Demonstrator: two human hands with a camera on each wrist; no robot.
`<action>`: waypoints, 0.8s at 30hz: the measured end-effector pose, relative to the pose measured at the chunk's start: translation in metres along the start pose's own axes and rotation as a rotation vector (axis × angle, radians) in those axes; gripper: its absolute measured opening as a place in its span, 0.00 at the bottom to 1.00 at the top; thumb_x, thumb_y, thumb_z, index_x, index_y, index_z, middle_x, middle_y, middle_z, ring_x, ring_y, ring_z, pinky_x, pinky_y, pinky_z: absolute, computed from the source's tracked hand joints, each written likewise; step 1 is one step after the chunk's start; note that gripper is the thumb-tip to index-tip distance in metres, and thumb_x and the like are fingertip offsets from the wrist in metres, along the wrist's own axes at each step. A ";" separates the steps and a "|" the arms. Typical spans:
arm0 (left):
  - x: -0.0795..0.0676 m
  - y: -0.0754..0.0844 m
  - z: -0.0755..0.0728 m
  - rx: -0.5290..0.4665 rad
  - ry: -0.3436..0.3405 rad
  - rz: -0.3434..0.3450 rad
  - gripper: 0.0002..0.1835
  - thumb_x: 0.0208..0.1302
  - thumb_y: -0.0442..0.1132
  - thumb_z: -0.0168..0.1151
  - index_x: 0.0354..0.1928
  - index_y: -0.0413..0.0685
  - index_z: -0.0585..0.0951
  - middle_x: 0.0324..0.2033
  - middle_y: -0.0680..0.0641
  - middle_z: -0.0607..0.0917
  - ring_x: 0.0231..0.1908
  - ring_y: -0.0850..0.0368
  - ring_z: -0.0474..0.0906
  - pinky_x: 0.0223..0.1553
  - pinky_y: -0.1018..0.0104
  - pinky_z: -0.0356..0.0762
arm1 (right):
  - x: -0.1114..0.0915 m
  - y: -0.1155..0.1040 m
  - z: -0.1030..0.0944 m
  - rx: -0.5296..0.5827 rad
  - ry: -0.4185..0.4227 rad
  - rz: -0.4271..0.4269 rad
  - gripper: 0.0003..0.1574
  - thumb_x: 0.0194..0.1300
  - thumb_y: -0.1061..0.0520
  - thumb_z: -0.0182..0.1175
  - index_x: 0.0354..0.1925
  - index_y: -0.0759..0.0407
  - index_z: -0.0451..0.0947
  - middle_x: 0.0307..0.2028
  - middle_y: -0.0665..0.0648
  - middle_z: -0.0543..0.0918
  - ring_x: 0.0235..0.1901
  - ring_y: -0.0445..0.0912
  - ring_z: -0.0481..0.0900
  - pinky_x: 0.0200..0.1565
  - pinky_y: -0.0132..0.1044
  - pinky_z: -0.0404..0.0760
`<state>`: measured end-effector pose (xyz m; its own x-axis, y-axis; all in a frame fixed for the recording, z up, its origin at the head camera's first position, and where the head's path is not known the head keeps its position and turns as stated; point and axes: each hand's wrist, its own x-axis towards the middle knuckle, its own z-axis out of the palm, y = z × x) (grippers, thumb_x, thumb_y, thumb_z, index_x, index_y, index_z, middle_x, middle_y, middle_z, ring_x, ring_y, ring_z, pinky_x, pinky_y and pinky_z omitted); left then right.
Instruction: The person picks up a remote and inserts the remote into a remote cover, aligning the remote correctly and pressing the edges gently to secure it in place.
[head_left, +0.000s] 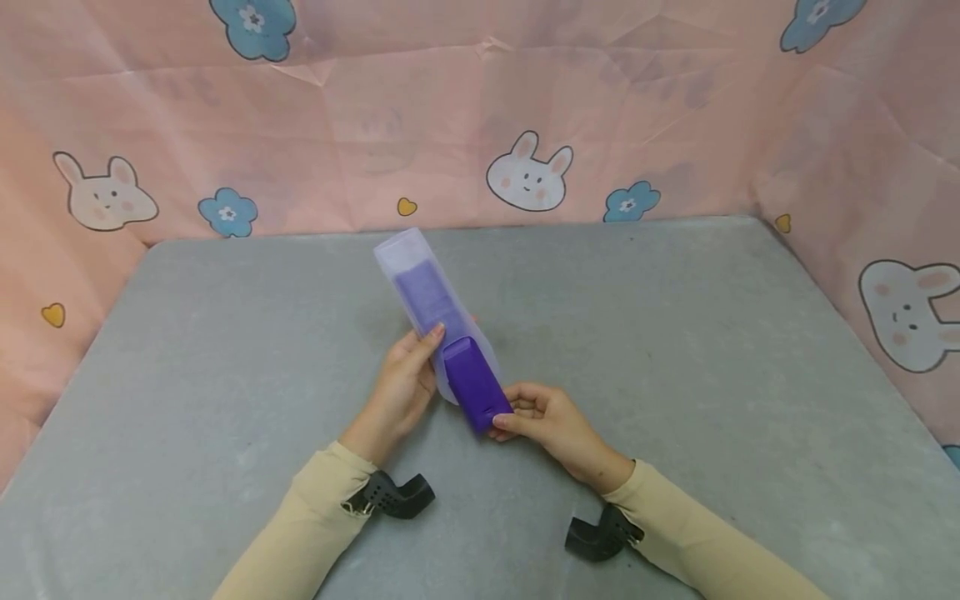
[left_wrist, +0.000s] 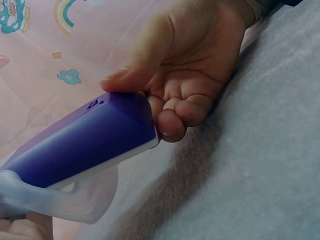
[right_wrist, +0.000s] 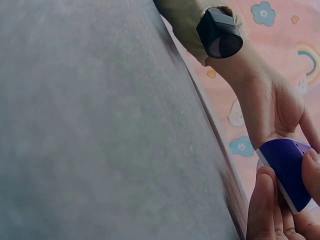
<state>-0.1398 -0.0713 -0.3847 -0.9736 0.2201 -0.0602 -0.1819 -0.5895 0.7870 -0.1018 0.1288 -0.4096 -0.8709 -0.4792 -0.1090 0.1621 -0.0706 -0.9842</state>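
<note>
Pinching glossy white-edged purple block (head_left: 477, 387), R grip (head_left: 553, 427), L grip (head_left: 401, 383) holding frosted see-thru case (head_left: 432, 296)

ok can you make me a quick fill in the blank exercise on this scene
In the head view, the ____ hand pinches the near end of the purple block.
The left hand lays its ____ on top of the frosted plastic piece.
The table is ____ in colour.
The flowers on the pink cloth are ____ with white centres.

Missing words: right; thumb; grey; blue
</note>
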 end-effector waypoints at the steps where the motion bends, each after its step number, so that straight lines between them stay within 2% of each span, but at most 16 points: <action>1: 0.000 0.000 0.000 -0.002 -0.007 0.000 0.20 0.74 0.32 0.42 0.62 0.24 0.63 0.45 0.45 0.85 0.50 0.56 0.79 0.55 0.62 0.74 | 0.000 0.000 0.000 0.002 0.003 0.000 0.18 0.63 0.68 0.59 0.46 0.83 0.69 0.36 0.63 0.83 0.34 0.44 0.84 0.41 0.40 0.83; 7: -0.001 -0.001 0.000 0.027 -0.038 -0.004 0.20 0.75 0.33 0.42 0.63 0.26 0.62 0.46 0.47 0.84 0.51 0.57 0.78 0.55 0.63 0.74 | 0.000 0.002 0.000 0.011 0.007 -0.004 0.19 0.63 0.69 0.59 0.46 0.84 0.69 0.36 0.64 0.83 0.34 0.45 0.84 0.42 0.40 0.84; 15: -0.002 -0.001 0.000 0.038 -0.027 -0.018 0.21 0.75 0.33 0.42 0.64 0.27 0.62 0.55 0.37 0.78 0.53 0.56 0.77 0.59 0.61 0.71 | 0.000 0.001 0.000 0.027 0.005 -0.009 0.18 0.63 0.69 0.60 0.46 0.84 0.69 0.35 0.61 0.84 0.34 0.44 0.84 0.42 0.40 0.83; 24: -0.002 -0.002 0.001 0.052 -0.030 -0.028 0.22 0.75 0.33 0.42 0.65 0.27 0.61 0.58 0.34 0.75 0.54 0.56 0.76 0.61 0.62 0.68 | 0.000 0.001 0.000 0.025 0.004 -0.012 0.19 0.63 0.69 0.59 0.46 0.84 0.69 0.35 0.61 0.83 0.34 0.45 0.84 0.42 0.40 0.84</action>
<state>-0.1373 -0.0701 -0.3851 -0.9636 0.2596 -0.0644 -0.2006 -0.5422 0.8159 -0.1016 0.1285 -0.4101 -0.8745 -0.4749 -0.0982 0.1635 -0.0980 -0.9817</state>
